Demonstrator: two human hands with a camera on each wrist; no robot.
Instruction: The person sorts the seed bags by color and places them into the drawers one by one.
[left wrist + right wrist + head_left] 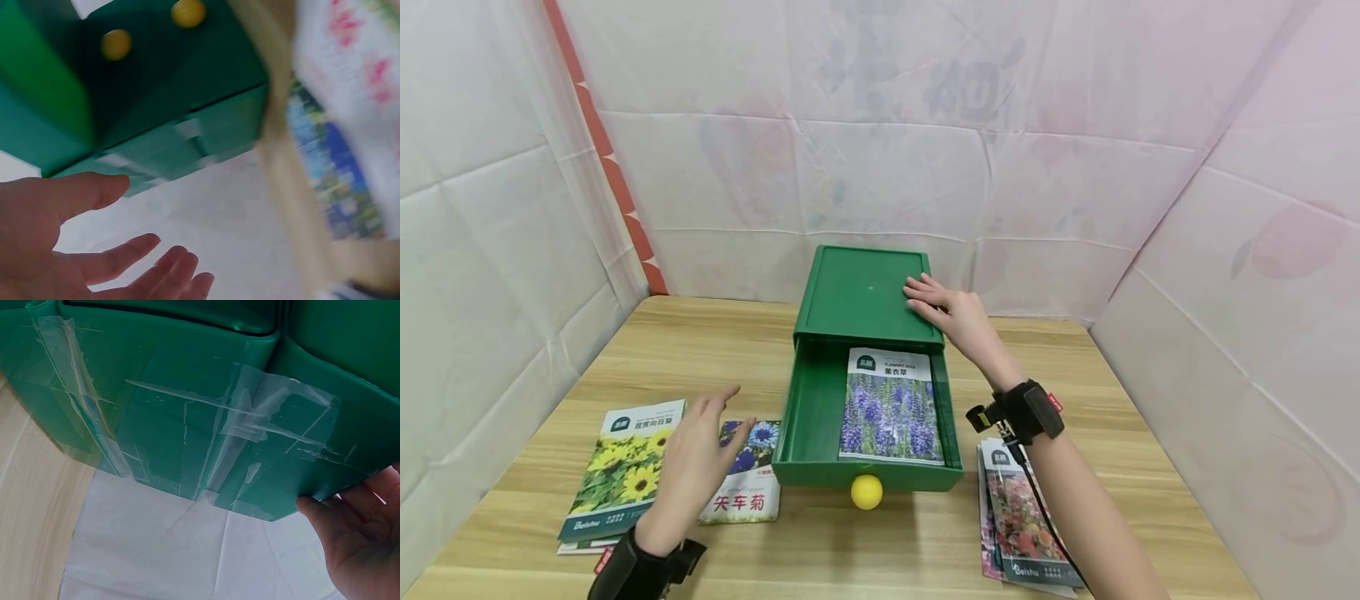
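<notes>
A green drawer box (861,296) stands on the wooden table (715,350) with its drawer (808,417) pulled out. A lavender seed packet (891,406) lies inside, and a yellow knob (867,492) sticks out of the drawer front. My right hand (943,307) rests flat on the box's top right edge, fingers straight; the right wrist view shows its fingertips (319,509) against the taped green side (187,425). My left hand (696,454) hovers open and empty above a cornflower packet (752,475), left of the drawer. The left wrist view is blurred, with the left hand (94,250) spread below the green box (125,94).
A sunflower seed packet (617,467) lies at the front left on another packet. A stack of flower packets (1018,517) sits at the front right beside my right forearm. White sheeting (490,250) walls the table on three sides.
</notes>
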